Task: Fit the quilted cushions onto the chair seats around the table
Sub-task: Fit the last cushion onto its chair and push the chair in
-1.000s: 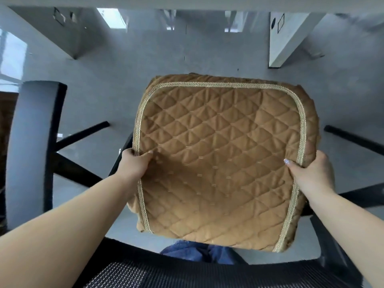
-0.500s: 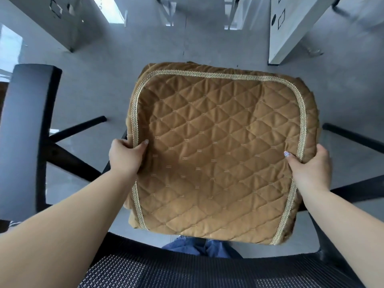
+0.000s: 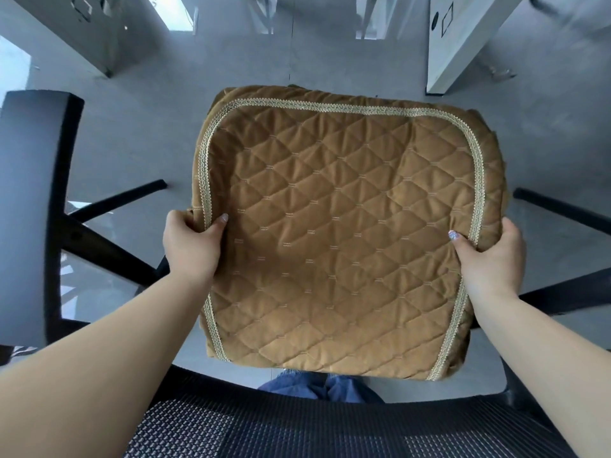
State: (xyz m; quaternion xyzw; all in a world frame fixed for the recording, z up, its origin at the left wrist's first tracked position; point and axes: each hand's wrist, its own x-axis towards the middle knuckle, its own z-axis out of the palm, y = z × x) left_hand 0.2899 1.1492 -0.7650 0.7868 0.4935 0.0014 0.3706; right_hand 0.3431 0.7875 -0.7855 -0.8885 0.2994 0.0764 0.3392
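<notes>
The cushion [image 3: 350, 239] is the landmark. The left hand [image 3: 193, 247] grips its left edge and the right hand [image 3: 492, 259] its right edge, thumbs lying on top. A chair back [image 3: 31, 206] stands left of the cushion. A mesh chair back [image 3: 297, 428] lies nearer than the cushion, below its near edge. A table leg [image 3: 453, 44] stands beyond its far right corner.

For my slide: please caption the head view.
Both hands, left hand and right hand, grip a quilted cushion by its sides.
</notes>
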